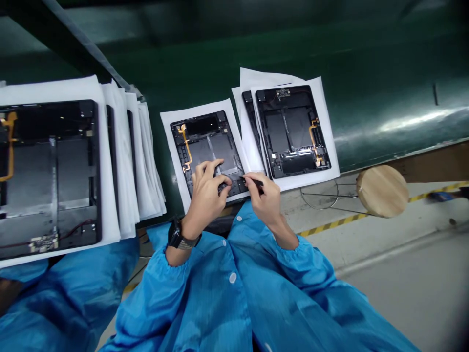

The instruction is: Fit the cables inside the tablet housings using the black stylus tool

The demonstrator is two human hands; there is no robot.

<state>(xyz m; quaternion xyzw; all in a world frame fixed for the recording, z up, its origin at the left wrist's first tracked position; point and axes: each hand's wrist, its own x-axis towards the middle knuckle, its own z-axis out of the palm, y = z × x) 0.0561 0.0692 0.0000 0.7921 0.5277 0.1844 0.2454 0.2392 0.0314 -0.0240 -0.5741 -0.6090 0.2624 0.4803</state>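
So, way off to the left of the fingers there's a big black device housing [73,156] topping a paper-layered pile, with a blue-clad person [80,288] behind it. Coming right, the middle housing [201,145] lies flat, open side up, right under the fingers on its own white sheet [169,132]. I'd guess it's light and stiff for its size, a bit slick on the paper, and fragile wherever the thin ribbon runs, so I'd grab it by the black rim on opposite sides and stay off the innards. Looks-wise it's a shallow tray, grey floor, dark band along the far end, orange flex cable [187,146] left of the fingertips, and a silvery strip [211,146] leading down toward them. The left hand [208,188] is over the near half, some fingers spread, thumb and index tips close; can't tell if they're pinching anything. Just right of it, the right hand [264,195] has its fingers clamped on a slim black tool [256,182], tip at the near right corner. Beyond those fingers sits another housing [304,132] on paper, then a wooden stool [383,190] further right.
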